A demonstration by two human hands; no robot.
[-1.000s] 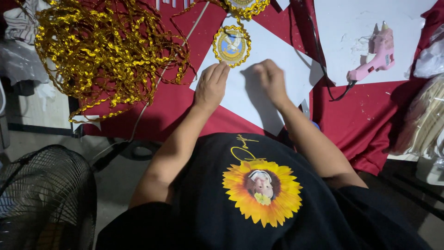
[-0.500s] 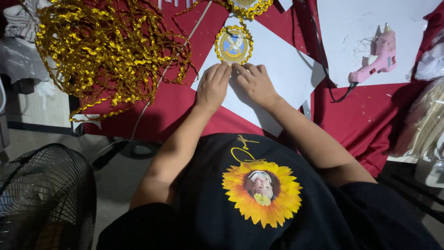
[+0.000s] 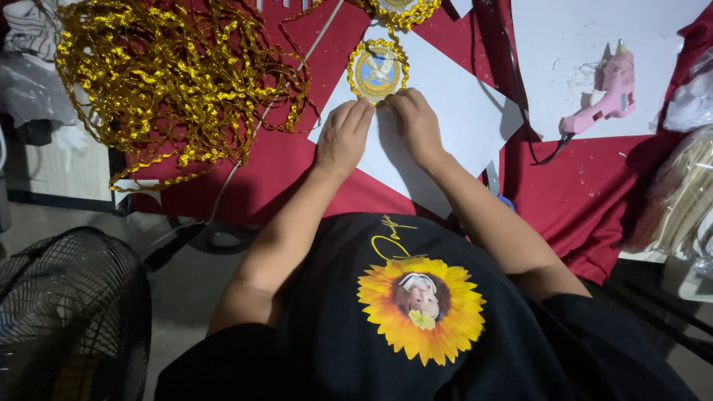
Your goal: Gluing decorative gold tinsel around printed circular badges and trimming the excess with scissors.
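Red cloth [image 3: 297, 171] covers the table, the largest surface in view, running from the left edge to the lower right. A black wire fan guard [image 3: 67, 312] sits off the table at lower left. A big tangled heap of gold braid trim [image 3: 171, 82] fills the upper left of the cloth. One white paper sheet [image 3: 453, 126] lies at an angle in the middle; a second white sheet [image 3: 594, 44] lies at upper right with a pink glue gun [image 3: 605, 96] resting on it, its black cord trailing off the lower edge.

The round gold-edged medallion [image 3: 377, 72] lies flat on the upper corner of the middle sheet. A second gold-trimmed piece shows only partly at the top edge.

Your left hand [image 3: 343, 137] lies palm down on the sheet, fingers straight and close together, fingertips touching the medallion's lower left rim. Your right hand [image 3: 416, 126] is loosely curled, fingertips at the lower right rim. Both press at the gold edge; I cannot tell whether either actually pinches it.

Change against the frame a second ago: your right hand was then lower on the sheet, well apart from the medallion, fingers bent on the paper. It has moved up to the rim. Your left hand has also crept up closer. Medallion, glue gun and braid heap are unchanged in position.
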